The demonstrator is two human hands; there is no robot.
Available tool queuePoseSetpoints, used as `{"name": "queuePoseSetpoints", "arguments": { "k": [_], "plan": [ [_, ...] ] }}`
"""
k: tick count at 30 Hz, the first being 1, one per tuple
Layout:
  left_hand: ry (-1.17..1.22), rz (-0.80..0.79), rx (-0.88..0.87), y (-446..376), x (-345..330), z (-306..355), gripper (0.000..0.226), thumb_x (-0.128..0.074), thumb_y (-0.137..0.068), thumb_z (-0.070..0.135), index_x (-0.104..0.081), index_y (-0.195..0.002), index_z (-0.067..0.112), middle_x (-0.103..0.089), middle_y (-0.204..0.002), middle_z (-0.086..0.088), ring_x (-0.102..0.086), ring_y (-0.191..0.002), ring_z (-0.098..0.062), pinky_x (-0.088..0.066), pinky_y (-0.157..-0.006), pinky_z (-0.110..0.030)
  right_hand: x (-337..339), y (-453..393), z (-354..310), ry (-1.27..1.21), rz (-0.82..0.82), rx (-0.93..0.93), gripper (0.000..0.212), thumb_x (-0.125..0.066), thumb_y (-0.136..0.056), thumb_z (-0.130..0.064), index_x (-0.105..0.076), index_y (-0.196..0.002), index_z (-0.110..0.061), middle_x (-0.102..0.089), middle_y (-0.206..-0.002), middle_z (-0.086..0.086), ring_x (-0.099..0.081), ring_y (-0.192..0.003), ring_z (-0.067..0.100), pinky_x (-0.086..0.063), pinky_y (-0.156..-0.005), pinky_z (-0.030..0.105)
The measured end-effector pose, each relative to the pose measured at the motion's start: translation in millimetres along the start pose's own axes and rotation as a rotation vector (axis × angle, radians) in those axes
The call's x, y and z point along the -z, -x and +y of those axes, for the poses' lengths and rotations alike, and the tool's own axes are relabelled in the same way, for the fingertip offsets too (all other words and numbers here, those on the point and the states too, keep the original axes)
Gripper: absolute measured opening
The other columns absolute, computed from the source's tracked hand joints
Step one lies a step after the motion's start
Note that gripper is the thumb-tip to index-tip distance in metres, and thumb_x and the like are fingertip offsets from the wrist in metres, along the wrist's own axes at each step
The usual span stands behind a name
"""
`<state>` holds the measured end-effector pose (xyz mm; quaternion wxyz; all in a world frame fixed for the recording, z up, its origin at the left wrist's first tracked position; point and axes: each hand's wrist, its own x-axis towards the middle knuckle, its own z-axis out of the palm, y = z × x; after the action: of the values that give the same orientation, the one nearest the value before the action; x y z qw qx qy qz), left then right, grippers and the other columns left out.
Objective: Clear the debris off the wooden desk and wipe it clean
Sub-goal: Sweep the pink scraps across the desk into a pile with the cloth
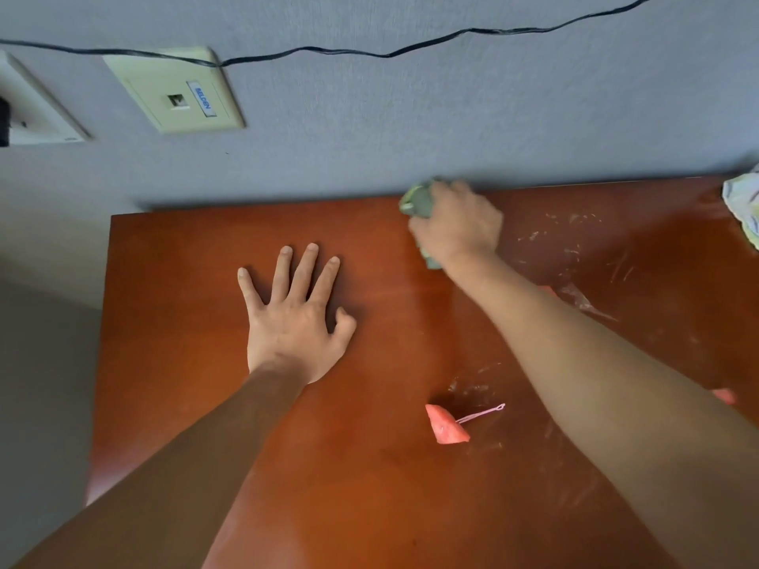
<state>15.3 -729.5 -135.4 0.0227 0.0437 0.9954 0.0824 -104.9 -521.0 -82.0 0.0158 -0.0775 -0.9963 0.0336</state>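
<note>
Meanwhile left hand (293,318) lies flat on smeared desk (369,466); right hand (460,223) grips cloth (417,201).

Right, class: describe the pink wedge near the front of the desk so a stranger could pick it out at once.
Start at the wooden desk and look between the two forearms, nearer than the flat left hand. The pink wedge lies there beside a thin pink pick. It is the only pink piece in full view; other pink bits peek out from behind the right arm.

Green cloth (417,201); red-brown desk (205,281)
</note>
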Motion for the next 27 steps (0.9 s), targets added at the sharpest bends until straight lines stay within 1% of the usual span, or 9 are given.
{"name": "queuePoseSetpoints", "arguments": {
  "k": [6,10,13,15,17,20,23,25,27],
  "plan": [
    [0.106,0.097,0.024,1,0,-2,0.057,-0.046,-0.087,0.044,-0.053,-0.132,0.01,-0.043,-0.156,-0.006,-0.025,-0.155,-0.024,-0.01,-0.121,-0.07,-2,21,-90,-0.121,-0.092,0.381,0.05,-0.066,-0.086,-0.051,-0.063,-0.133,-0.034,-0.062,-0.132,-0.006,-0.058,-0.126,0.024,-0.048,-0.094,0.037],
    [0.122,0.129,0.025,2,-1,-4,0.051,-0.05,-0.087,0.041,-0.053,-0.125,0.008,-0.046,-0.147,-0.008,-0.029,-0.153,-0.026,-0.013,-0.121,-0.07,-2,50,-60,-0.09,-0.12,0.626,0.049,-0.065,-0.085,-0.049,-0.063,-0.132,-0.039,-0.062,-0.133,-0.011,-0.061,-0.118,0.024,-0.046,-0.083,0.035],
    [0.123,0.142,0.022,2,-2,-4,0.048,-0.048,-0.086,0.04,-0.053,-0.124,0.01,-0.046,-0.143,-0.006,-0.03,-0.152,-0.024,-0.014,-0.12,-0.07,-4,53,3,-0.048,-0.124,0.441,0.054,-0.065,-0.083,-0.057,-0.06,-0.135,-0.04,-0.061,-0.135,-0.011,-0.061,-0.12,0.025,-0.05,-0.09,0.037],
    [0.11,0.134,0.016,2,-3,-3,0.049,-0.047,-0.087,0.039,-0.052,-0.126,0.01,-0.044,-0.143,-0.006,-0.029,-0.152,-0.025,-0.014,-0.12,-0.071,-2,48,42,-0.059,-0.08,0.181,0.051,-0.066,-0.085,-0.055,-0.062,-0.132,-0.036,-0.062,-0.13,-0.006,-0.063,-0.116,0.03,-0.051,-0.087,0.038],
    [0.093,0.125,0.013,2,-4,-2,0.049,-0.047,-0.088,0.039,-0.051,-0.127,0.01,-0.043,-0.143,-0.007,-0.028,-0.153,-0.025,-0.014,-0.119,-0.071,-3,61,54,-0.05,-0.027,0.084,0.049,-0.067,-0.085,-0.05,-0.063,-0.13,-0.034,-0.062,-0.127,-0.002,-0.063,-0.111,0.032,-0.05,-0.084,0.039],
    [0.087,0.127,0.016,3,-3,-2,0.05,-0.047,-0.088,0.04,-0.051,-0.128,0.011,-0.043,-0.143,-0.007,-0.028,-0.152,-0.025,-0.014,-0.119,-0.071,-12,109,46,-0.027,0.002,0.399,0.051,-0.07,-0.08,-0.048,-0.064,-0.129,-0.037,-0.063,-0.127,-0.008,-0.063,-0.105,0.027,-0.052,-0.074,0.035],
    [0.093,0.139,0.007,3,-3,-3,0.05,-0.047,-0.087,0.04,-0.052,-0.127,0.01,-0.044,-0.143,-0.008,-0.029,-0.152,-0.026,-0.015,-0.119,-0.071,-8,132,65,-0.039,-0.12,0.789,0.051,-0.073,-0.081,-0.05,-0.066,-0.13,-0.039,-0.065,-0.129,-0.014,-0.063,-0.102,0.019,-0.054,-0.066,0.032],
    [0.097,0.146,0.006,2,-3,-3,0.05,-0.046,-0.087,0.039,-0.052,-0.127,0.009,-0.043,-0.143,-0.008,-0.03,-0.152,-0.026,-0.014,-0.119,-0.071,-2,117,85,0.054,-0.125,0.782,0.05,-0.071,-0.083,-0.053,-0.064,-0.131,-0.042,-0.065,-0.129,-0.015,-0.066,-0.103,0.02,-0.057,-0.068,0.035],
    [0.094,0.146,0.009,2,-3,-2,0.05,-0.046,-0.088,0.039,-0.051,-0.127,0.009,-0.043,-0.142,-0.008,-0.029,-0.151,-0.026,-0.014,-0.119,-0.071,2,95,98,0.076,-0.105,0.466,0.05,-0.069,-0.084,-0.053,-0.063,-0.132,-0.041,-0.065,-0.128,-0.011,-0.066,-0.109,0.025,-0.057,-0.078,0.038]
  ]
}}
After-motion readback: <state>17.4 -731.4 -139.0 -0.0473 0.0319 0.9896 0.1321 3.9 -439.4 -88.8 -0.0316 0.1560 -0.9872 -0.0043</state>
